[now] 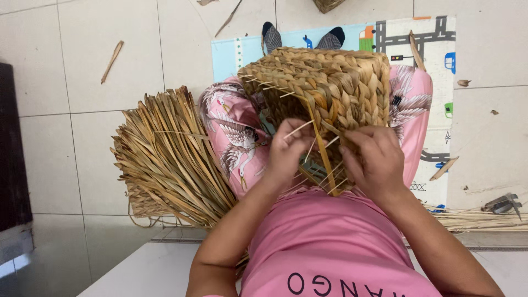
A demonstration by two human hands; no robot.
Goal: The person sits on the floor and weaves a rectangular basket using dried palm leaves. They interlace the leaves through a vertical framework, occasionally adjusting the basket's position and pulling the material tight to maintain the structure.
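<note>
Basket [324, 82] of braided straw sits on your lap, centre frame, open weave end toward you with bare thin ribs [324, 176] sticking out at 6 o'clock. Your left hand [289, 151] is at the basket's near edge, at about 7 o'clock of it, fingers curled, grip pinched on a thin pale rib that pokes up past the knuckles. Your right hand [374, 159] is at about 5 o'clock of the basket, fingers bent onto the weave; grip looks closed on a strand there, but which one I cannot tell. A flat tan strand [323, 157] runs down between both hands, from the braid to the rib ends. Loose bundle of dried straw [165, 159] lies on the tiled floor [66, 137] at 9 o'clock, just beside your left knee. Play mat [434, 49] with a road print is under your legs, toward 1 o'clock. Grey metal tool [503, 203] on the floor at 3 o'clock, well apart from your right hand. Straw scraps scattered on the tiles at 11 o'clock.
</note>
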